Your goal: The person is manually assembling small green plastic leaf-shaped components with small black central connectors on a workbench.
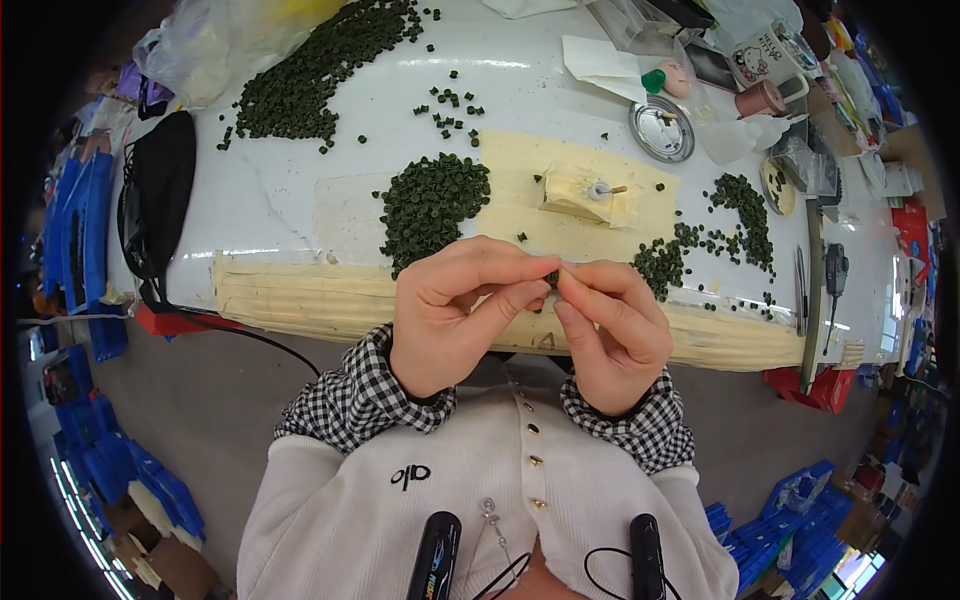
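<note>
Both hands meet at the centre of the frame, raised in front of the chest. The left hand [452,312] curls with thumb and forefinger pinched together, and the right hand [612,322] mirrors it, fingertips touching the left's. Checked cuffs cover both wrists.

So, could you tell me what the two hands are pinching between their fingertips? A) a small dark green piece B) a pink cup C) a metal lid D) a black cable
A: the left hand and right hand meet on a green piece at their fingertips.
</note>
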### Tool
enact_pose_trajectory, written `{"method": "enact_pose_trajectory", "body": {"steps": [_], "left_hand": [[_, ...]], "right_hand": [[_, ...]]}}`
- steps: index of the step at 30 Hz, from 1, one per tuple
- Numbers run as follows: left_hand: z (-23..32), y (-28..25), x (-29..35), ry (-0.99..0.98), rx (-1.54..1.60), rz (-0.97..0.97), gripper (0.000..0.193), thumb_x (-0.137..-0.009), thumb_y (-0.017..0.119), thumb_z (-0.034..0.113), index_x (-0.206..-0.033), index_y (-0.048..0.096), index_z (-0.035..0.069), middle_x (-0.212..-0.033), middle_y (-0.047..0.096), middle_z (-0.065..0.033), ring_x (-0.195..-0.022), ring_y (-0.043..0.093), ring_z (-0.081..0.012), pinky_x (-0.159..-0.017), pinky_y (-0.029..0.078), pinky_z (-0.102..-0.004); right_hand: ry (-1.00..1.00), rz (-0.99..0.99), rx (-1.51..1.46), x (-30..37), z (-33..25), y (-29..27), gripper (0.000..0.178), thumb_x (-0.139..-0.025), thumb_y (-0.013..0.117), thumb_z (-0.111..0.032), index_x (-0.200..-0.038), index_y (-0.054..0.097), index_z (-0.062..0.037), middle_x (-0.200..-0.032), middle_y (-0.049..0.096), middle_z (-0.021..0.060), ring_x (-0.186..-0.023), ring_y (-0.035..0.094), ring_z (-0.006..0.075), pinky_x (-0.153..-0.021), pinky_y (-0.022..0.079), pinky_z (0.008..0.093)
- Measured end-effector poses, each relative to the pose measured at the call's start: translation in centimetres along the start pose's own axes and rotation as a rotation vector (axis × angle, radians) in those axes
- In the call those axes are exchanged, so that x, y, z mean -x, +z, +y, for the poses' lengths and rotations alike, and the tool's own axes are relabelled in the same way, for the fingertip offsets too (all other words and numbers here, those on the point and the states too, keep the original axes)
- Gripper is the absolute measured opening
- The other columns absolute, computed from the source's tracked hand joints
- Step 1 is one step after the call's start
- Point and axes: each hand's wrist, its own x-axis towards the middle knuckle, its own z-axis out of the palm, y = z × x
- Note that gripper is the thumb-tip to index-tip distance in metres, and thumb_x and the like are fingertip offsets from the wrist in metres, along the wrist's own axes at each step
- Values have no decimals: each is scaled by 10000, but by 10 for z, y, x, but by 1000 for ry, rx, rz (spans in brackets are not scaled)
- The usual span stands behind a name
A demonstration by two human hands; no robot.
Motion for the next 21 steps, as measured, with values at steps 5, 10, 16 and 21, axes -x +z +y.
{"method": "enact_pose_trajectory", "body": {"steps": [5,10,16,21], "left_hand": [[1,4,0,-111,199,80,181,-861,628,-83,-1035,666,-52,-998,647,-117,-878,645,-147,-790,540,-251],[-5,-3,0,-58,76,30,178,-855,636,-83,-1027,666,-51,-999,648,-119,-876,646,-143,-779,538,-246],[-4,-3,-1,-13,49,13,185,-854,628,-94,-1030,667,-51,-992,647,-116,-871,645,-144,-774,537,-245],[-5,-2,0,-5,54,9,188,-854,624,-99,-1030,671,-51,-985,646,-119,-864,645,-145,-768,538,-247]], "right_hand": [[15,-1,-19,-1,-1,1,296,-798,675,100,-1080,687,11,-1052,633,139,-892,626,203,-754,514,266],[11,-12,2,-2,-3,0,296,-799,671,103,-1080,688,10,-1049,633,138,-890,625,200,-752,513,261],[27,-16,5,-3,-4,-1,295,-798,674,100,-1076,691,3,-1033,642,128,-879,624,199,-740,508,262],[-29,-36,33,-4,1,-3,295,-790,691,89,-1069,695,-7,-1013,648,116,-862,622,199,-723,506,267]]}}
